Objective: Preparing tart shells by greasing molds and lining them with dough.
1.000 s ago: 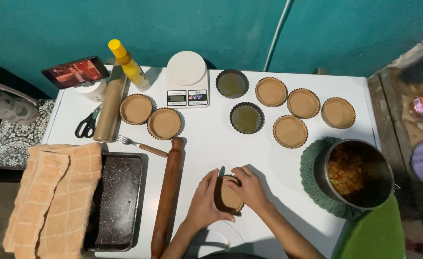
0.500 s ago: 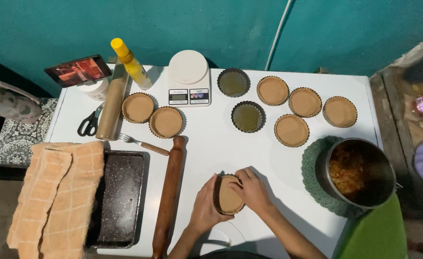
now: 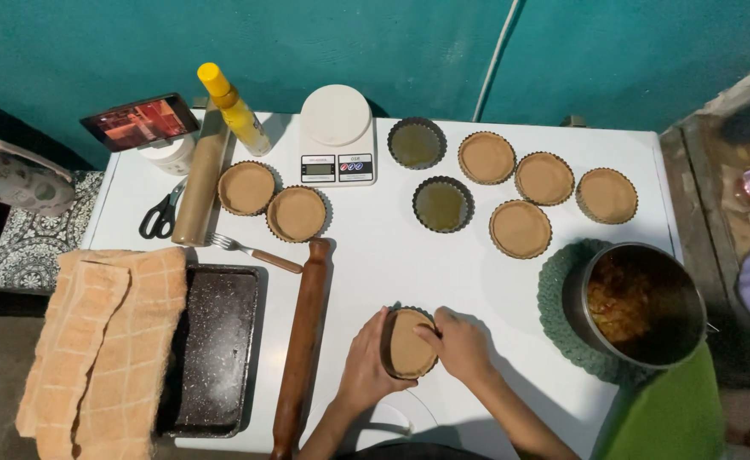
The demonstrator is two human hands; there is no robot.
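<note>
L hand (image 3: 366, 362): cupping tart tin (image 3: 409, 345) w/ dough, fingers curled on left rim.
R hand (image 3: 460, 345): gripping right rim, thumb pressing dough.
Rolling pin (image 3: 300, 341): lying just left.

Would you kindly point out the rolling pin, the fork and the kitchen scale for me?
rolling pin (image 3: 300, 341), head view, middle of its wooden barrel.
fork (image 3: 256, 253), head view, on its handle.
kitchen scale (image 3: 336, 115), head view, centre of its round white platform.

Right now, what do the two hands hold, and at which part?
A small tart tin lined with dough. The left hand grips its left rim, and the right hand presses fingertips on its right edge.
</note>
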